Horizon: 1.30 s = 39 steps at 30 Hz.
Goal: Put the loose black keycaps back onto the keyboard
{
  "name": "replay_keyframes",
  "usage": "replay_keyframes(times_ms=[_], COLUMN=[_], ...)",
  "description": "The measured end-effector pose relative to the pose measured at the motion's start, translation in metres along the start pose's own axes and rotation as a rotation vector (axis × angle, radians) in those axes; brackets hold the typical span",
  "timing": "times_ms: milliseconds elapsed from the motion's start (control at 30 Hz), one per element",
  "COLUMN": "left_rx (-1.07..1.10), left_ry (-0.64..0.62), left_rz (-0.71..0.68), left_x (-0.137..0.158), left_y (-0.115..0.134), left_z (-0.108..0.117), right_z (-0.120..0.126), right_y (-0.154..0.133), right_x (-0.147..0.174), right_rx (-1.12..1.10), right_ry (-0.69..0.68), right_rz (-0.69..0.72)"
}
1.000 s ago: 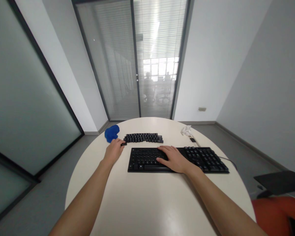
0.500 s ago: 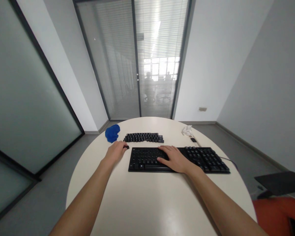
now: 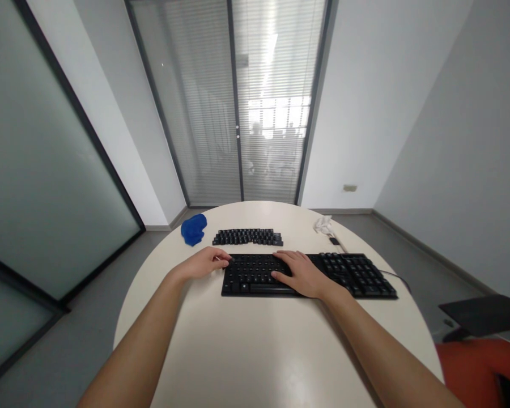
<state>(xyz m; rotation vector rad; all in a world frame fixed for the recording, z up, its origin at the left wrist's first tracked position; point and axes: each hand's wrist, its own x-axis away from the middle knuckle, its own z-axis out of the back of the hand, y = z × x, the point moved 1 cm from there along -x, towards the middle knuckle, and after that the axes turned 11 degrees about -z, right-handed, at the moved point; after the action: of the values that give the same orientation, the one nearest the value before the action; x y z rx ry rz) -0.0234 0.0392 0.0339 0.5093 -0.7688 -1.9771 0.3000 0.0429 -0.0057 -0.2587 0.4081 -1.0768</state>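
Note:
A black keyboard (image 3: 263, 288) lies on the round table, its left part stripped of most keycaps and its right part still capped. At its upper left corner is my left hand (image 3: 204, 263), thumb and forefinger pinched together on a small black keycap that the fingers mostly hide. My right hand (image 3: 302, 274) rests flat across the middle of the keyboard, fingers stretched out. Behind the keyboard, loose black keycaps (image 3: 247, 237) stand in several close rows.
A crumpled blue cloth-like piece (image 3: 194, 229) lies at the table's far left. Far right are a crumpled white piece (image 3: 323, 225) and a cable end with a dark plug (image 3: 334, 241). A red chair (image 3: 480, 368) stands beyond the pale table (image 3: 242, 351).
My left hand has moved right and slightly down, bringing the keycap from beside the keyboard to its upper left corner. My right hand has stayed in place.

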Motion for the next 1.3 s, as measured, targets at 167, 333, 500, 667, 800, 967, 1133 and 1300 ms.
replay_keyframes(times_ms=[167,333,500,667,800,967,1133,1300], left_rx=[0.001,-0.03,-0.03,-0.038,-0.064,-0.102,-0.124,-0.118], left_ry=[-0.131,-0.189,-0.191,-0.199,-0.203,-0.178,-0.158,-0.167], left_rz=[-0.052,-0.056,-0.057,-0.039,-0.036,-0.045,-0.02,-0.053], left_x=[0.004,0.004,0.004,0.004,0.005,0.004,0.002,0.003], left_y=[0.011,0.014,0.014,0.014,0.012,0.014,0.015,0.016], left_z=[-0.005,-0.007,-0.008,-0.008,-0.01,-0.012,-0.016,-0.016], right_z=[0.0,-0.001,-0.001,0.0,0.001,0.001,0.001,0.001], right_y=[0.0,0.001,0.002,0.0,-0.001,-0.001,-0.002,-0.002], right_x=[0.0,0.0,0.0,0.0,0.001,0.0,0.001,0.001], right_rx=[0.003,-0.002,0.003,0.001,-0.009,-0.003,-0.008,0.008], right_ry=[0.001,0.012,0.011,0.011,0.013,0.005,0.02,0.01], right_rz=[0.003,0.014,0.019,0.011,0.011,0.007,0.013,0.006])
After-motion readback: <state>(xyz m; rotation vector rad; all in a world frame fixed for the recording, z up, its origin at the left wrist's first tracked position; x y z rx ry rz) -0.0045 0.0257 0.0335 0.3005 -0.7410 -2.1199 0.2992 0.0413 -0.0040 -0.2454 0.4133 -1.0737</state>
